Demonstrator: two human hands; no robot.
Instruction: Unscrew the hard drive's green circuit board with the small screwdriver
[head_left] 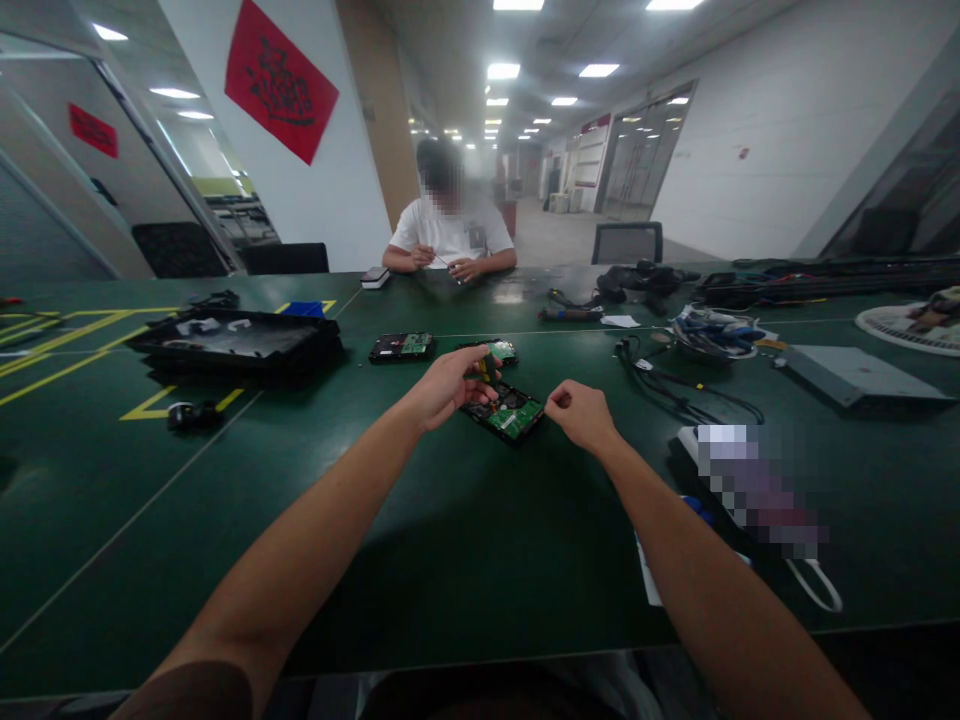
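Note:
A hard drive with a green circuit board facing up lies on the table in front of me. My left hand is over its far left end, fingers curled around what looks like a short screwdriver with a dark and yellow handle. The tool's tip is hard to make out. At the drive's right corner is my right hand, its thumb and fingers pinched together; anything between them is too small to see. Another hard drive lies to the left, and a third sits just behind my left hand.
Black trays stand at the left, near a small black object. Cables, a grey metal box and a partly blurred white device lie to the right. Across the green table sits a person handling small items.

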